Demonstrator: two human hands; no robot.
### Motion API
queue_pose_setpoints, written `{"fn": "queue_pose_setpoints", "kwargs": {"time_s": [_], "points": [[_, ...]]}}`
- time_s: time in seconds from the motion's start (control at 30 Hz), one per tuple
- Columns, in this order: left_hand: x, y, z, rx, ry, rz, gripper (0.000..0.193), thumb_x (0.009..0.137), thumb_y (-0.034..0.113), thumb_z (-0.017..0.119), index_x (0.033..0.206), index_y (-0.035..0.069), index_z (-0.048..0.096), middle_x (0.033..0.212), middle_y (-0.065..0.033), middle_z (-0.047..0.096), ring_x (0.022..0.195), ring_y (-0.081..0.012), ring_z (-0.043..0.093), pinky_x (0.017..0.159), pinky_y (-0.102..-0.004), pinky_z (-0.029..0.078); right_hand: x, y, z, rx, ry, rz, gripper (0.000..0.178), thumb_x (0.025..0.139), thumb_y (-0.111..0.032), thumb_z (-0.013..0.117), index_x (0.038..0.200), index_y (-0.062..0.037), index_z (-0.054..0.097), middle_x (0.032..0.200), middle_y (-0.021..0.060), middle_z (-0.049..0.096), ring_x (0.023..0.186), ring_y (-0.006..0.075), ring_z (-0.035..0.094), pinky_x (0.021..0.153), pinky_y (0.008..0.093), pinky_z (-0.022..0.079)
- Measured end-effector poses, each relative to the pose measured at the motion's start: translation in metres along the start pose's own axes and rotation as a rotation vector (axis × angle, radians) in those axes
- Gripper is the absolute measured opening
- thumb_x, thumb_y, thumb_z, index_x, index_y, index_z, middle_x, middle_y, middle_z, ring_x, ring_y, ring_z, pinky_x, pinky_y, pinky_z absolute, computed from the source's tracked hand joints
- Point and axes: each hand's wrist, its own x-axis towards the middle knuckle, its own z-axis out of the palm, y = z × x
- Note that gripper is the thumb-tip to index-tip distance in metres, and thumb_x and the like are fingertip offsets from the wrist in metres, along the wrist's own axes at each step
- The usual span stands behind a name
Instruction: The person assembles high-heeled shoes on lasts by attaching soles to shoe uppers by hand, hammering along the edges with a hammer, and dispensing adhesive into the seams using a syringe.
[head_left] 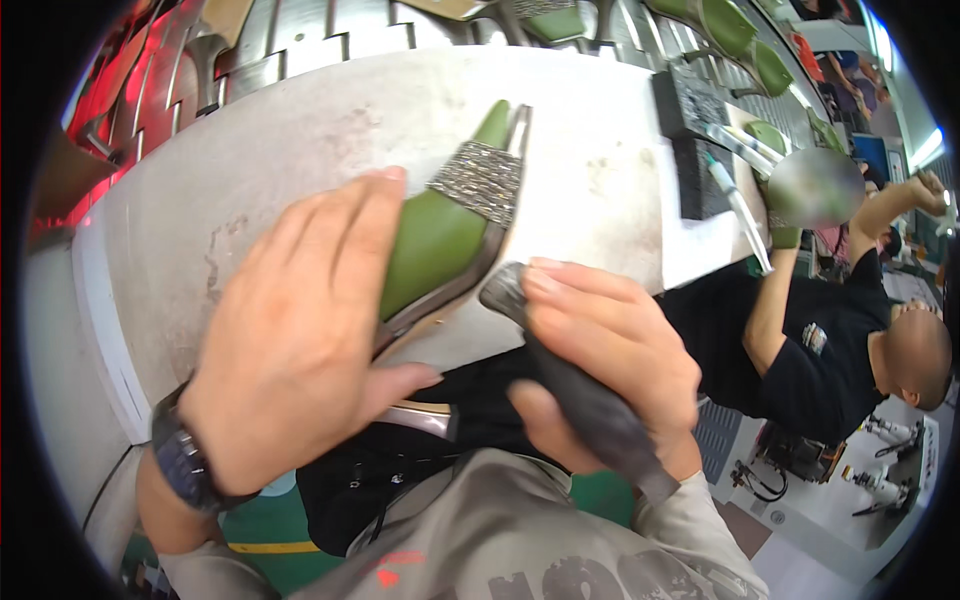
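Note:
A green high-heeled shoe (440, 240) lies on its side at the near edge of the white worktable, a glittery band across its front part. My left hand (300, 310), with a dark watch on the wrist, grips it from the left, fingers over the upper and thumb below. The shoe's heel (425, 418) pokes out under that thumb, past the table edge. In my right hand (620, 350) is a dark grey tool (590, 395) with a rounded, worn end. That end is close to the shoe's sole edge; I cannot tell whether they touch.
Dark foam blocks (690, 140) stand on the white worktable (600, 130) at right, with syringes (738, 205) leaning on them. Beyond the table runs a slatted metal conveyor (370, 25) carrying green shoes (720, 30). Two people in black (810, 340) are at the right.

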Motion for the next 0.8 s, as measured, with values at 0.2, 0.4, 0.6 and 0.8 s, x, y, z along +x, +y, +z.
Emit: {"fn": "queue_pose_setpoints", "kwargs": {"time_s": [0.2,0.4,0.6,0.8], "points": [[0.003,-0.009,-0.002,-0.009,0.023,0.032,0.110,0.059,0.012,0.092,0.154,-0.008,0.041,0.132,-0.0247,0.056,0.116,-0.0438,0.057,0.101,-0.0493,0.048,0.005,-0.019,0.016,-0.137,-0.080,0.051,0.039,0.074,-0.003,0.085,0.109,0.0083,0.072,0.110,0.0242,0.075,0.099,0.0380,0.075,0.086,0.0418,0.065],[0.003,-0.013,0.007,0.024,0.078,0.068,0.099,0.066,0.019,0.086,0.151,-0.011,0.043,0.130,-0.0257,0.057,0.114,-0.0422,0.059,0.098,-0.0491,0.048,0.002,-0.036,0.037,-0.038,-0.084,0.158,0.043,0.067,-0.003,0.085,0.107,0.0074,0.074,0.110,0.0228,0.075,0.094,0.0345,0.075,0.077,0.0354,0.063],[0.000,-0.014,0.010,0.092,0.119,0.100,0.097,0.067,0.021,0.083,0.150,-0.012,0.043,0.130,-0.0249,0.058,0.112,-0.0414,0.059,0.098,-0.0482,0.048,0.004,-0.041,0.047,0.103,-0.052,0.195,0.044,0.065,-0.002,0.086,0.107,0.0076,0.074,0.107,0.0218,0.075,0.092,0.0343,0.075,0.078,0.0380,0.063],[-0.003,-0.017,0.004,0.008,0.082,0.101,0.096,0.069,0.021,0.083,0.150,-0.012,0.043,0.130,-0.0242,0.059,0.113,-0.0404,0.060,0.098,-0.0470,0.048,0.003,-0.039,0.041,-0.018,-0.055,0.111,0.040,0.067,-0.002,0.085,0.105,0.0075,0.074,0.106,0.0219,0.076,0.091,0.0345,0.075,0.078,0.0378,0.063]]}}
